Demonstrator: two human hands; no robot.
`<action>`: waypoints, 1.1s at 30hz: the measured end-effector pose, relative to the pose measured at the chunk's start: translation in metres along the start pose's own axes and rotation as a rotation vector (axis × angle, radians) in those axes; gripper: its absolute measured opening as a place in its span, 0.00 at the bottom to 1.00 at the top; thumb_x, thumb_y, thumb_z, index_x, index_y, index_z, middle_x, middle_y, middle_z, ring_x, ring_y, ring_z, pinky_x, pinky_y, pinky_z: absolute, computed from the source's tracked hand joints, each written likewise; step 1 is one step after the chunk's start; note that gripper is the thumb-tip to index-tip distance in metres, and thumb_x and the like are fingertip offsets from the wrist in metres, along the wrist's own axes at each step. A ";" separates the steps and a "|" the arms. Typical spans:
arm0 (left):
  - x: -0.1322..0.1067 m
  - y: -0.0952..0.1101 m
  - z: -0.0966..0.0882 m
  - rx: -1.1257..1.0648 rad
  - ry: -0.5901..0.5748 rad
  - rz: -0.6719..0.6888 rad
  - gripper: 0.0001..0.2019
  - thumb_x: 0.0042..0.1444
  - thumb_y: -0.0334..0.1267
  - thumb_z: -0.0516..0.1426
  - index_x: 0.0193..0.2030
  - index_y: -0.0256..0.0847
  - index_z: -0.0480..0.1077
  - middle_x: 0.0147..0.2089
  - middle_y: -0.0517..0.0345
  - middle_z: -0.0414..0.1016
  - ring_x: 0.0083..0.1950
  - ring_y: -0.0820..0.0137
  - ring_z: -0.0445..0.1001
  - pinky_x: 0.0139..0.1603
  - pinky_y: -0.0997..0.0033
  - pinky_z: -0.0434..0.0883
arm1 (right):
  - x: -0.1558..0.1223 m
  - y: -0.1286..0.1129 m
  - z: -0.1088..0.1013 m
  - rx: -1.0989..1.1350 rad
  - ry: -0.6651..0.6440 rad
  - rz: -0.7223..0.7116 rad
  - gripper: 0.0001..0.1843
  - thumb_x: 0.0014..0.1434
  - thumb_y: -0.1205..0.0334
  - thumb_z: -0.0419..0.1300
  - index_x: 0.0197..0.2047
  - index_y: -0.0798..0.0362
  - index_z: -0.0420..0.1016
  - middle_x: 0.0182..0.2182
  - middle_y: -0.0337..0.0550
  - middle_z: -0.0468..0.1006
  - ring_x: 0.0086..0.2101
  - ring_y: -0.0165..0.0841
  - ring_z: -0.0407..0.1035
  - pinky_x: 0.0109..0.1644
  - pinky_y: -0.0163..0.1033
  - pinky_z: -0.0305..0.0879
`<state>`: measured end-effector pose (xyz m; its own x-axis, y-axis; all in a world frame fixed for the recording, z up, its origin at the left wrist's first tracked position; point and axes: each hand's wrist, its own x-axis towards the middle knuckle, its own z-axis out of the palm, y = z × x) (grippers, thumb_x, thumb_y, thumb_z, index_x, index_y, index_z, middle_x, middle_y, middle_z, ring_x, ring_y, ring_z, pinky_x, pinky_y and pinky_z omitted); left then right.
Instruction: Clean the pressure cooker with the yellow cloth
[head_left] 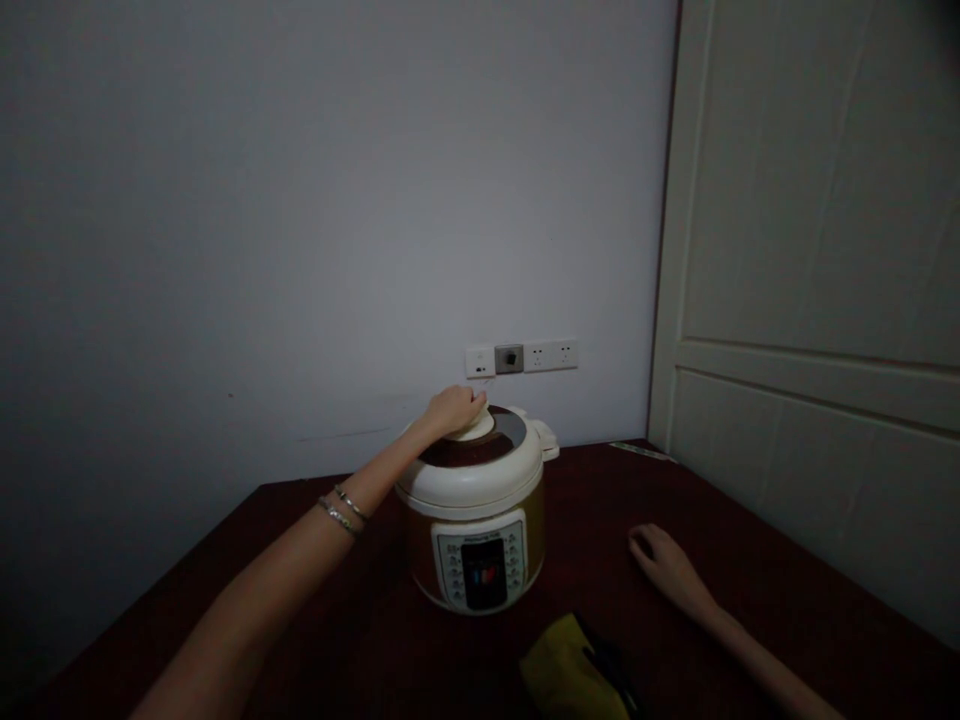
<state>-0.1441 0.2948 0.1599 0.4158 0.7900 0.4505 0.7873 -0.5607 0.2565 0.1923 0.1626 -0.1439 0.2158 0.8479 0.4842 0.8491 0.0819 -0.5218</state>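
A cream and gold electric pressure cooker [480, 520] stands on the dark red table [750, 520] near the wall, its control panel facing me. My left hand [452, 409] is closed round the cream lid handle [474, 428] on top of the cooker; two bracelets circle that wrist. My right hand [660, 562] rests flat on the table to the right of the cooker, fingers loosely curled, holding nothing.
A yellow cloth [568, 668] with something dark beside it lies at the table's near edge. A row of wall sockets [521, 357] sits just behind the cooker. A pale door [817, 250] stands at the right.
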 end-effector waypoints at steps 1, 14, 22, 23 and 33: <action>-0.001 -0.001 0.002 -0.023 0.023 -0.011 0.21 0.55 0.53 0.51 0.23 0.38 0.70 0.34 0.41 0.76 0.42 0.55 0.74 0.43 0.64 0.64 | -0.001 -0.003 0.000 -0.042 -0.014 -0.039 0.16 0.57 0.56 0.48 0.35 0.54 0.73 0.36 0.52 0.76 0.39 0.41 0.70 0.49 0.45 0.64; 0.000 -0.007 0.002 -0.076 0.052 0.055 0.24 0.47 0.62 0.54 0.23 0.40 0.69 0.33 0.42 0.76 0.41 0.53 0.74 0.44 0.62 0.64 | -0.003 -0.002 0.009 -0.186 -0.014 -0.140 0.14 0.58 0.62 0.47 0.38 0.54 0.73 0.37 0.52 0.75 0.39 0.42 0.68 0.48 0.47 0.63; 0.001 -0.005 0.000 0.067 -0.010 0.057 0.25 0.51 0.61 0.50 0.29 0.38 0.72 0.40 0.40 0.77 0.45 0.51 0.73 0.45 0.61 0.63 | -0.003 -0.003 0.009 -0.195 -0.012 -0.144 0.14 0.57 0.62 0.47 0.37 0.54 0.74 0.37 0.52 0.75 0.38 0.42 0.69 0.47 0.47 0.63; 0.001 -0.005 0.000 0.076 -0.012 0.066 0.25 0.51 0.60 0.49 0.29 0.38 0.72 0.40 0.40 0.77 0.44 0.51 0.73 0.45 0.61 0.63 | -0.003 -0.003 0.009 -0.200 -0.012 -0.141 0.14 0.58 0.62 0.47 0.38 0.54 0.74 0.37 0.52 0.75 0.38 0.42 0.69 0.46 0.46 0.64; 0.000 -0.004 0.000 0.083 -0.003 0.091 0.23 0.53 0.57 0.50 0.27 0.38 0.72 0.39 0.40 0.77 0.43 0.53 0.73 0.44 0.62 0.63 | -0.003 -0.004 0.007 -0.240 -0.049 -0.137 0.17 0.59 0.61 0.47 0.40 0.58 0.74 0.39 0.56 0.75 0.41 0.44 0.69 0.48 0.48 0.64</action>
<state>-0.1474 0.2968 0.1593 0.4888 0.7377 0.4658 0.7811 -0.6079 0.1430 0.1849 0.1635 -0.1488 0.0728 0.8623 0.5012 0.9600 0.0757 -0.2697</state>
